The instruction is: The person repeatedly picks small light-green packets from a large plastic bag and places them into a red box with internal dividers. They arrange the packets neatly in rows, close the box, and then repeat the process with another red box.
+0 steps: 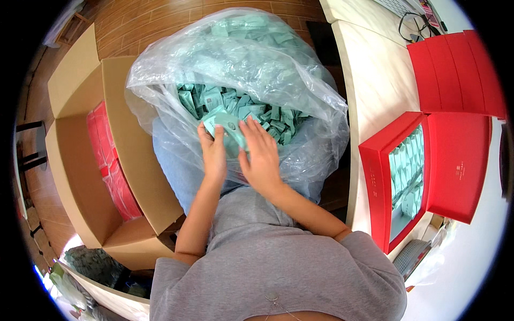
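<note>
Over the mouth of a large clear plastic bag [160, 64], both hands are at work on pale green sachets [229, 127]. My left hand [214, 155] grips their left edge between thumb and fingers. My right hand [262, 160] has its fingers laid along the right edge, with the thumb lower down; the fingers are close together. How many sachets are held I cannot tell. A heap of loose green sachets [278, 115] fills the bag below and beyond the hands. The bag rests against my legs.
At left stands an open cardboard carton [75, 176] holding red plastic-wrapped packs [110, 160]. On the pale table [369, 69] at right lies an open red box [377, 198] with rows of green sachets [407, 166]. Stacked red boxes [450, 75] and black-framed glasses [415, 29] are farther back.
</note>
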The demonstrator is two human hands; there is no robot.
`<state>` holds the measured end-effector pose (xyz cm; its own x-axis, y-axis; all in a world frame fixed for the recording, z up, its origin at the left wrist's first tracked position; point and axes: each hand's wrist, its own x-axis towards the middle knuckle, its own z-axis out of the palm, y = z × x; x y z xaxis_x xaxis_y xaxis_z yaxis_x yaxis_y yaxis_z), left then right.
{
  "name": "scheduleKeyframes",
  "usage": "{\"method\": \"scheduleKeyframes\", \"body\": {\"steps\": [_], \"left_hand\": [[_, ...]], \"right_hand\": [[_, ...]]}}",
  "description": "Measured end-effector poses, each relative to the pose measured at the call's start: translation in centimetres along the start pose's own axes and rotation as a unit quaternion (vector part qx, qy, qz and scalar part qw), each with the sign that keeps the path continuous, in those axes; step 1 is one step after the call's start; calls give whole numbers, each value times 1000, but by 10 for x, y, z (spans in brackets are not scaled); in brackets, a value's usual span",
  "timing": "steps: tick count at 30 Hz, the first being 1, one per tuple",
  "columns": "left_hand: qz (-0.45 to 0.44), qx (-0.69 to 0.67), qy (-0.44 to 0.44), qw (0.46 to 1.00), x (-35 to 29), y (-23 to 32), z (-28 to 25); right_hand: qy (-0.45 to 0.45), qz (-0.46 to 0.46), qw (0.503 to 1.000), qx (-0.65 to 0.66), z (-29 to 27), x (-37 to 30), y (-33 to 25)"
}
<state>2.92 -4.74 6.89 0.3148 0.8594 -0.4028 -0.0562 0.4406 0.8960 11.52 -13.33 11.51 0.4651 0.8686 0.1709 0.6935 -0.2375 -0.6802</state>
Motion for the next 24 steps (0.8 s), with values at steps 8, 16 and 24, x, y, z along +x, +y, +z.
{"method": "scheduleKeyframes", "body": {"steps": [8, 16, 24], "left_hand": [[-106, -153, 3, 982, 1, 16, -1], [-131, -204, 13, 970, 14, 1, -20], [-66, -217, -107, 968, -5, 10, -33]], "right_hand": [[-58, -98, 993, 43, -4, -2, -11], [-83, 103, 956, 262, -5, 11, 0], [-296, 163, 883, 326, 39, 8, 13]]}}
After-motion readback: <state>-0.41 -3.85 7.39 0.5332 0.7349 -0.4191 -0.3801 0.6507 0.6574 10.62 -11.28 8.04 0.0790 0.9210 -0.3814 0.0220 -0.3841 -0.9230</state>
